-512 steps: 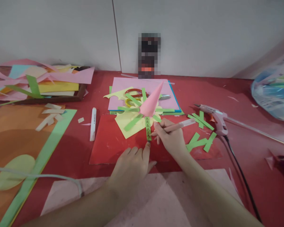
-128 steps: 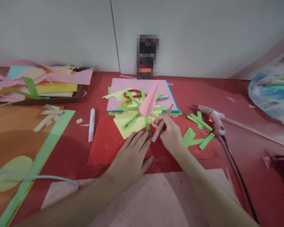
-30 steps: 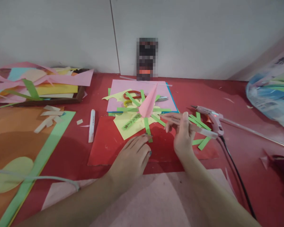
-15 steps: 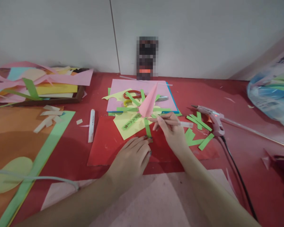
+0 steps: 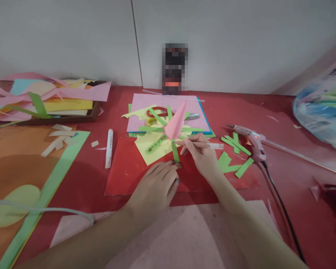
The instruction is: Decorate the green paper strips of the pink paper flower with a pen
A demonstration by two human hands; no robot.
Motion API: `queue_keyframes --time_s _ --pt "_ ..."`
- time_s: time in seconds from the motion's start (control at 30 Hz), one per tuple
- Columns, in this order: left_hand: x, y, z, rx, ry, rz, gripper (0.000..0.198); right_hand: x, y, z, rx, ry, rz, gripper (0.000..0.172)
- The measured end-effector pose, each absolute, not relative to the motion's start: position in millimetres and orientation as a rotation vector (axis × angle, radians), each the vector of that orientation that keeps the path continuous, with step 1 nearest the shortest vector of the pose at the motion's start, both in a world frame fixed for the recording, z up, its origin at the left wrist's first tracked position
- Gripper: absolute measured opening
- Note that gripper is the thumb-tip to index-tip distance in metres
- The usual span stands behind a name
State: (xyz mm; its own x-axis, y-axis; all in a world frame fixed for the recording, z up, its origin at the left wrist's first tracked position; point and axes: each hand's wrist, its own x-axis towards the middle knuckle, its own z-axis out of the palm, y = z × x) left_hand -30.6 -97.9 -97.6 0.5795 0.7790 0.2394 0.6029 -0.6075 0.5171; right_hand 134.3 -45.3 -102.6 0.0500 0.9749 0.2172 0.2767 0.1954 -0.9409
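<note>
A pink paper cone (image 5: 176, 121) stands tilted on a yellow paper piece (image 5: 141, 149), with green paper strips fanning out around its base. One strip (image 5: 154, 144) carries a dark row of chevrons and a star. My right hand (image 5: 203, 153) is closed around a marker (image 5: 216, 146), its tip at the front green paper strip (image 5: 174, 149) just below the cone. A small dark mark shows near that tip. My left hand (image 5: 158, 183) rests palm down on the red board (image 5: 120, 175), its bent fingertips pinning the near end of the same strip.
Loose green strips (image 5: 230, 168) lie to the right, beside a pink hot glue gun (image 5: 250, 138) with a lit red light. Red-handled scissors (image 5: 158, 111) lie behind the cone on pink sheets (image 5: 145, 102). Left are a white marker (image 5: 109, 149) and a tray (image 5: 95, 112) of paper scraps.
The marker in my right hand has shifted slightly left, and its tip stays by the strip. My left hand holds its place on the strip's end. The view has moved a touch.
</note>
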Motion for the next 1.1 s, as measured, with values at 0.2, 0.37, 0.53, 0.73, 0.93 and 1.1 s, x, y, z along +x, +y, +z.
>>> queue_keyframes --time_s 0.2,0.37,0.53,0.73,0.93,1.1 --pt "-31.3 -98.5 -96.4 2.432 1.122 0.638 0.015 133.9 -46.8 -99.8 -1.237 -1.405 0.865 0.016" --pt "-31.1 -97.9 -96.2 2.431 1.117 0.638 0.014 134.1 -45.2 -102.7 -1.217 -1.44 0.851 0.014" --pt "-30.7 -97.8 -97.0 2.428 1.113 0.635 0.013 134.0 -44.6 -105.2 -1.245 -1.422 0.846 0.016" --pt "-31.9 -97.6 -96.9 2.429 1.11 0.626 0.012 133.7 -45.9 -103.9 -1.266 -1.431 0.838 0.017" --pt "-31.1 -97.9 -95.4 2.43 1.106 0.633 0.013 134.1 -46.5 -102.9 -1.26 -1.426 0.821 0.019" --pt "-31.1 -98.2 -95.8 2.436 1.116 0.634 0.013 133.5 -49.0 -97.4 -1.292 -1.439 0.77 0.019"
